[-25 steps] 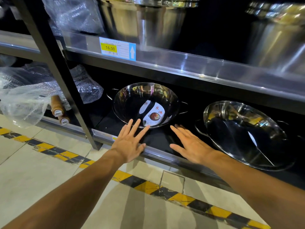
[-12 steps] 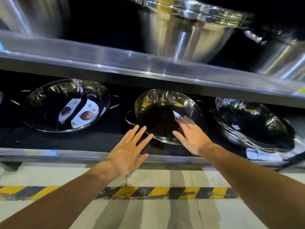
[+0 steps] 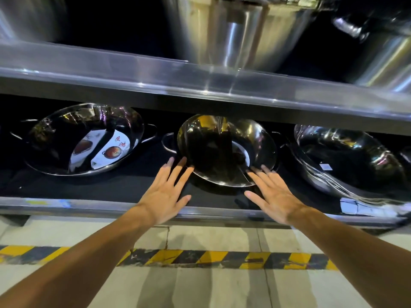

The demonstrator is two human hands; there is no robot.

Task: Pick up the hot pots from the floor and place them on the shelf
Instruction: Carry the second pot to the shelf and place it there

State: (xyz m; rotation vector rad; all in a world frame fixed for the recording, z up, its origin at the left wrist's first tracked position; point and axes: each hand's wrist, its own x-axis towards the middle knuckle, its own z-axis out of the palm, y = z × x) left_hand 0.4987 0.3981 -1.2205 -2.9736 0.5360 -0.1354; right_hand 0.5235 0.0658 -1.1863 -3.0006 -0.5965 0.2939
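My left hand (image 3: 163, 196) and right hand (image 3: 274, 196) are both spread flat with fingers wide, holding nothing, reaching over the front edge of the bottom shelf (image 3: 89, 206) toward the middle hot pot (image 3: 226, 150). That pot sits tilted on the black shelf surface near the front edge, my left fingertips (image 3: 170, 162) just beside its left rim and my right fingertips (image 3: 264, 168) at its near right rim. Another hot pot (image 3: 86, 138) with a paper label inside lies toward the left end, and a stack of pots (image 3: 349, 161) toward the right end.
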